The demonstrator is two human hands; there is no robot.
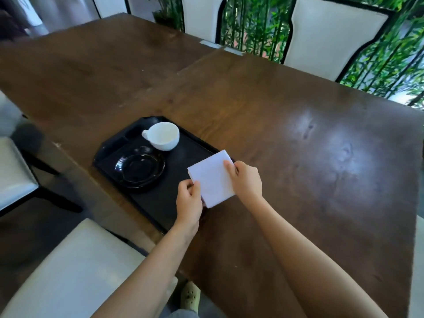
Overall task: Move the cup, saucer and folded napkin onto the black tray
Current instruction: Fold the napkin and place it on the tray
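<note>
Both of your hands are on the folded napkin (212, 177), a white square held over the right end of the black tray (165, 203).

Left hand (189, 203): grip closed on the napkin's near-left edge, thumb on top, the other fingers tucked beneath and out of sight.

Right hand (246, 182): grip closed on the right edge, thumb pressed on the upper face near the far corner, remaining fingers hidden under the fold.

The napkin sits tilted like a diamond, one corner pointing away from you. It overlaps the tray's right rim, part above the tray floor and part above the bench (298, 145). Whether it is touching the tray or held just above it, you cannot tell from this view.

White cup (163, 135): upright on the tray's far end, handle turned left, looks empty.

Black saucer (141, 167): flat on the tray, just nearer than the cup, apart from it, glossy.

The tray lies at the bench's left edge, beside a white chair seat (75, 269).
</note>
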